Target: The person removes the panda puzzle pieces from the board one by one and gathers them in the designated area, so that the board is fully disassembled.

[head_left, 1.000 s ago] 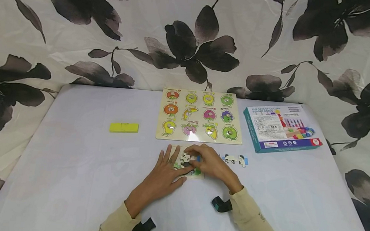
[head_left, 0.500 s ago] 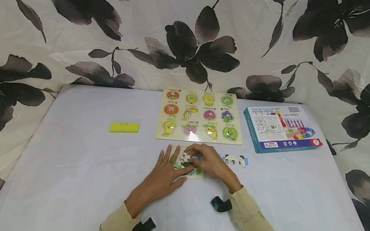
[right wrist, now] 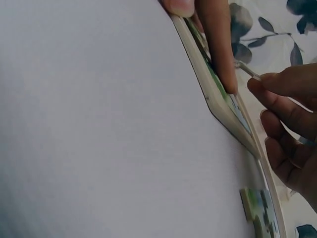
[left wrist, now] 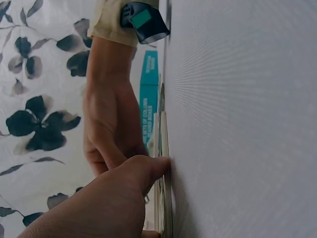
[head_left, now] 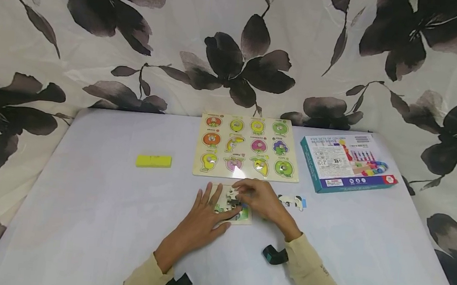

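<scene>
A: What differs from a second ago?

B: Not much on the table. The right hand was lying low over the small puzzle board; now its fingers are bunched and raised a little, pinching a thin puzzle piece above the board's far edge

A: So the piece is off the board?

B: It looks so in the right wrist view: the piece sits between thumb and fingertip, clear of the board's surface. I judge it is being lifted or re-angled for a fit, not yet pressed home

A: And the left hand?

B: Unchanged. It lies flat with straight fingers spread on the board's left side and the thumb against the near edge, steadying it. It grips nothing

A: Where is the board?

B: On the white table, just in front of the fruit peg puzzle, between the two hands. A loose panda piece lies just to the right of the right hand, untouched, same as before

A: Anything else?

B: A yellow block to the left and a bead toy box to the right, both well apart from the hands
</scene>
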Motion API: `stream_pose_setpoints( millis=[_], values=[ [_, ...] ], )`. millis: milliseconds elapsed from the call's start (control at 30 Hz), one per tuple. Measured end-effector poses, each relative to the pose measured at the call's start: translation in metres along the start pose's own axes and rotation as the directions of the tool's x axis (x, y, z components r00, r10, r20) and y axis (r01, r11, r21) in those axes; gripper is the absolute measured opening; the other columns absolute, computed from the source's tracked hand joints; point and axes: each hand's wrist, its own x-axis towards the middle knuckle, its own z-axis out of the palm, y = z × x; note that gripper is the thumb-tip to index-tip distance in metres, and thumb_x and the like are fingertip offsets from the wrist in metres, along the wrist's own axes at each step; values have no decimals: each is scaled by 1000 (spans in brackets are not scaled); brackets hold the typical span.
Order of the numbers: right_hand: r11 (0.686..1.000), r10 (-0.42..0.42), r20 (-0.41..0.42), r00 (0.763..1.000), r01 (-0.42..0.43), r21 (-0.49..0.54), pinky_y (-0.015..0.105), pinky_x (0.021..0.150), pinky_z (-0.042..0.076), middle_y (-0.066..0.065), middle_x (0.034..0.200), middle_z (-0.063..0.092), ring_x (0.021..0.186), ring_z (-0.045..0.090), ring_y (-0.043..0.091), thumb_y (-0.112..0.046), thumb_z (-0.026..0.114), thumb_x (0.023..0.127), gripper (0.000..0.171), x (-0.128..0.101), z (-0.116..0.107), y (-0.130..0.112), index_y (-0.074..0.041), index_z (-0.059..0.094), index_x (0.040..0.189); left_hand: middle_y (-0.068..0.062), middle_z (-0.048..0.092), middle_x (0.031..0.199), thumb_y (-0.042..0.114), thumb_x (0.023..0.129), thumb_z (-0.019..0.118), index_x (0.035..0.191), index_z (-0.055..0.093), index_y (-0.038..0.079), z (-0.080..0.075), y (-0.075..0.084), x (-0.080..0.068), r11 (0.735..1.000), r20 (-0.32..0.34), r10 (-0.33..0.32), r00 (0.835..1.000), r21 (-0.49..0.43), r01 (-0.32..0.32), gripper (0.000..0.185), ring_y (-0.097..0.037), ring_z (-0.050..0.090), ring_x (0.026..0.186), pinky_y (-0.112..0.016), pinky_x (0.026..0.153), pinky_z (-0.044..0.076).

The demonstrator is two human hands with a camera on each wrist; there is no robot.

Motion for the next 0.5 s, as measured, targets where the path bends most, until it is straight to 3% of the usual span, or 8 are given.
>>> stream_pose_setpoints(
  millis=[367, 500],
  values=[
    [998, 36, -104, 994, -29, 60, 41, 88, 51, -1, 90, 70, 89, 65, 16, -5, 69, 86, 23, -11, -21, 7, -11, 70, 108, -26, 12, 157, 39, 96, 55, 138, 50, 38, 2, 0, -1, 1000, -13, 5, 1000, 5, -5, 42, -48, -2, 143, -65, 111, 11],
    [993, 74, -110, 991, -63, 99, 44, 88, 49, 5, 91, 70, 91, 65, 22, -4, 68, 87, 23, -19, -32, 2, -6, 69, 110, -25, 12, 157, 39, 96, 55, 139, 50, 38, 2, 0, 0, 1000, -19, 5, 1000, 1, -5, 43, -48, -1, 143, -65, 111, 11]
  ],
)
